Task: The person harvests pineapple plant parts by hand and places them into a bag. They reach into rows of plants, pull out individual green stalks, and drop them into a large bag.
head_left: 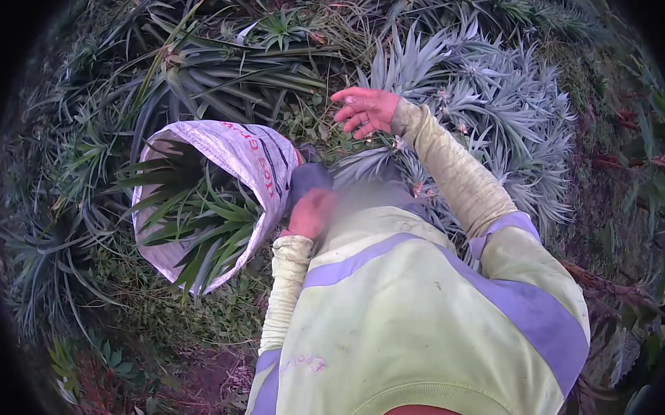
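Note:
My right hand (368, 111) is held out palm up, with its fingers apart and nothing in them. It is over the near-left edge of a broad heap of silvery, spiky pineapple suckers (493, 103). My left hand (309, 215) is low by my dark-clad knee, close to the right side of a white woven sack (275, 157). Its fingers are blurred and partly hidden, so I cannot make out whether they hold anything. Green pineapple suckers (221, 217) with long pointed leaves fill part of the sack, which lies tilted with its mouth facing me.
Large growing pineapple plants (183, 60) stand behind the sack, with more spiky plants (45, 247) along the left. Low weeds (186, 320) cover the ground in front of it. Reddish and green leafy growth (639, 161) borders the right side.

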Demonstrator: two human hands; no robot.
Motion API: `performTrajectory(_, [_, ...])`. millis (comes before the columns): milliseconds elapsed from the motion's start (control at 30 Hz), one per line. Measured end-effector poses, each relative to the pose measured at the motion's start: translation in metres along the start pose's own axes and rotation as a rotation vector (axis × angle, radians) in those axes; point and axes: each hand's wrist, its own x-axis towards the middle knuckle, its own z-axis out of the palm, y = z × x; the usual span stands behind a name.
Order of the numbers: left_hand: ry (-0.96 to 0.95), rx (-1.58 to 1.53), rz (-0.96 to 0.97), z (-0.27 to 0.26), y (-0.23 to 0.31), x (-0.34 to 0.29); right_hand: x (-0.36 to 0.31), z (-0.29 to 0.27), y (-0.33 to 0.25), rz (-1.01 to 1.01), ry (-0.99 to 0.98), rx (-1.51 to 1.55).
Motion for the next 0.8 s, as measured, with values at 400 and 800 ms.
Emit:
performTrajectory(400, [0.133,1.091,-0.195,0.040,-0.091,0.036,-0.046,-0.166,0.397,0.791,0.278,-1.199])
performTrajectory(800, [0.182,1.277,-0.133,0.055,-0.150,0.028,0.153,-0.388,0.521,0.483,0.515,-1.500])
